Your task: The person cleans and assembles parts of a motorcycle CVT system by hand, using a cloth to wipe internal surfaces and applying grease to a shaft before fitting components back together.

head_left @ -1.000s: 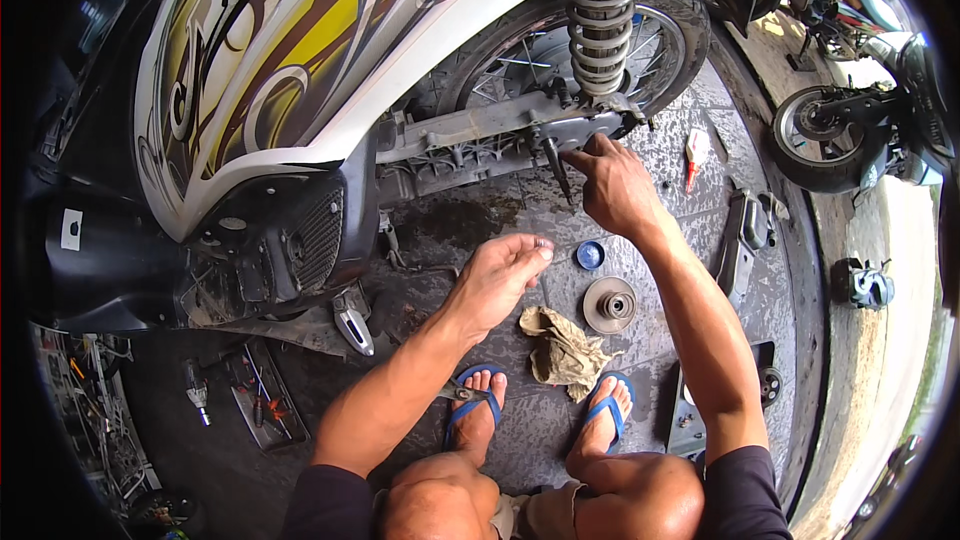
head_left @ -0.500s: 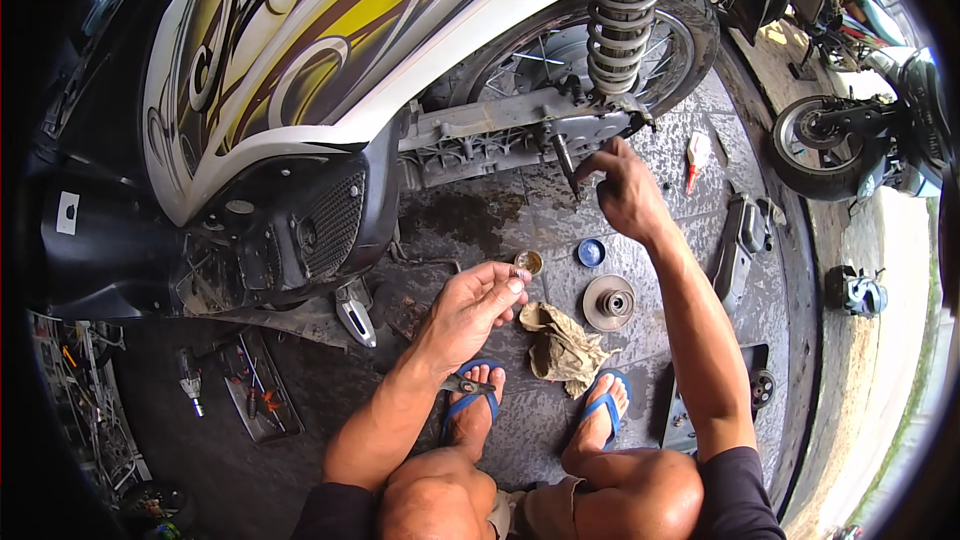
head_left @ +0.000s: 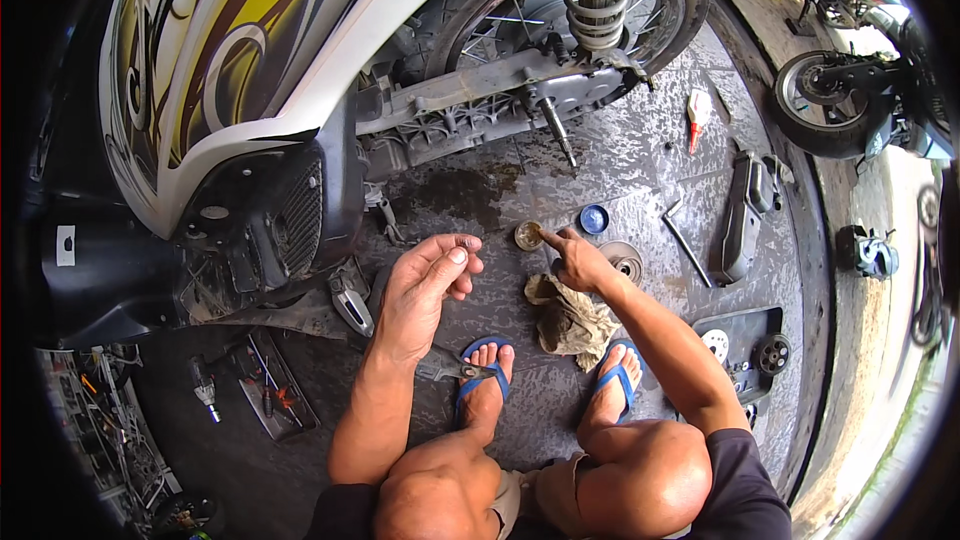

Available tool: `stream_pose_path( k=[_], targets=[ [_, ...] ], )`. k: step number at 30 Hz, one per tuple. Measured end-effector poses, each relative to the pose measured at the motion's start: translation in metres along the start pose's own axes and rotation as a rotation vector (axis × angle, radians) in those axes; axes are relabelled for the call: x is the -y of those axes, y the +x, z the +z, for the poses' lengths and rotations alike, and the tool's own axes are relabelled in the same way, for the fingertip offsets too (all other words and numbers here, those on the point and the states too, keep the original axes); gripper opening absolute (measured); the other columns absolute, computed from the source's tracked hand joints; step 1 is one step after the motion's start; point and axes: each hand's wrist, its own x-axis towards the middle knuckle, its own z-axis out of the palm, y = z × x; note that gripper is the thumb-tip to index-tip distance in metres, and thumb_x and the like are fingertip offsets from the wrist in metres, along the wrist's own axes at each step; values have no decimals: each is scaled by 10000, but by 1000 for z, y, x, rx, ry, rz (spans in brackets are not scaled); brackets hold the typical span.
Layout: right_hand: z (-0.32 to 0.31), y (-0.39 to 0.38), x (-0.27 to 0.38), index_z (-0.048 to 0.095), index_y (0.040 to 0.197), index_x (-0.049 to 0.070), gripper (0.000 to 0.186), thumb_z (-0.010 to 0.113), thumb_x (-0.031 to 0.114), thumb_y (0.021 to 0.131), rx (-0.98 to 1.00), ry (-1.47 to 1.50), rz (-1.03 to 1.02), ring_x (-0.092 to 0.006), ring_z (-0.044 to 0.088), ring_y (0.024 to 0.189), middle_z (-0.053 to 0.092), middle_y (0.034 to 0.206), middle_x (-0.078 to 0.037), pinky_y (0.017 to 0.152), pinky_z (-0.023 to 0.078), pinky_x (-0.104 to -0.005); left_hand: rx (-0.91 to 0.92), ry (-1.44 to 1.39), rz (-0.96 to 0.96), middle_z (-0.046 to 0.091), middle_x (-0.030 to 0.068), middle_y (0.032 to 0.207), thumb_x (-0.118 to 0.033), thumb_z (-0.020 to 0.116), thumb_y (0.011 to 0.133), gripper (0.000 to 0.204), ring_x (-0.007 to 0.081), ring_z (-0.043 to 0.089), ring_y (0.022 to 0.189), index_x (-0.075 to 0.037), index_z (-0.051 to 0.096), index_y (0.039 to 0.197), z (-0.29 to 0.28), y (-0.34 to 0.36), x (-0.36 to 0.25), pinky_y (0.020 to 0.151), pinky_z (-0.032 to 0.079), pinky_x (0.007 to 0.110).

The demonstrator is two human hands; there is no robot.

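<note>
Holding its index finger at the tin point(head_left: 528, 235), lid point(head_left: 594, 219) already off beside it, the half-open right hand point(head_left: 580, 261) grips nothing visible, while the left hand point(head_left: 422, 288)'s fingers pinch what looks like a small part point(head_left: 468, 241), the shaft point(head_left: 558, 130) bare, pulley point(head_left: 628, 262) off on the floor point(head_left: 515, 325).

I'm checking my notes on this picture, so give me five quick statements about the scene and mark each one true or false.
1. The right hand reaches to the small open tin. True.
2. The round blue cap lies in the tray. False: the cap is on the floor, near the tin.
3. The left hand grips the coil spring. False: the left hand is raised in the air above the floor.
4. A crumpled cloth lies near the feet. True.
5. An L-shaped tool lies beside the long dark cover. True.
</note>
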Motion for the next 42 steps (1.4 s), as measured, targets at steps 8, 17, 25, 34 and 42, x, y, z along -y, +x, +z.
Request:
stream_pose_path(
  k=[8, 17, 25, 34, 42],
  targets=[
    [35, 4, 12, 331, 1525, 47, 846, 667, 64, 749, -133, 41, 122, -457, 557, 1163, 539, 1228, -267, 986, 482, -503, -14, 11, -3, 659, 77, 953, -162, 545, 1014, 266, 103, 579, 771, 37, 627, 1170, -2, -5, -3, 689, 466, 224],
    [35, 12, 23, 307, 1513, -13, 817, 613, 74, 760, -154, 199, 149, -458, 557, 1189, 550, 1298, -309, 1013, 475, -480, -14, 17, 8, 658, 83, 956, -184, 536, 1015, 285, 116, 578, 773, 38, 620, 1172, -3, -4, -3, 696, 468, 237],
    [-26, 9, 33, 536, 1388, 10, 582, 512, 62, 809, -557, 496, 201, -392, 620, 1123, 638, 1186, -256, 985, 493, -440, -28, 5, 6, 658, 84, 951, -181, 535, 1015, 284, 117, 580, 767, 39, 618, 1174, 0, -2, -1, 690, 469, 238],
    [-173, 9, 97, 616, 1331, 8, 538, 441, 114, 834, -499, 393, -102, -201, 522, 869, 529, 900, -80, 845, 432, -314, -9, 18, -5, 652, 85, 962, -186, 552, 1006, 285, 118, 586, 795, 41, 618, 1166, 2, -1, -2, 703, 472, 236],
    [-108, -6, 44, 584, 1373, 19, 555, 514, 88, 827, -441, 702, 225, -118, 535, 758, 592, 861, -17, 729, 458, -278, 1013, 48, -59, 618, 113, 1189, -268, 590, 982, 479, 171, 564, 1078, 29, 525, 1351, 15, -51, 0, 982, 427, 310]
  ],
)
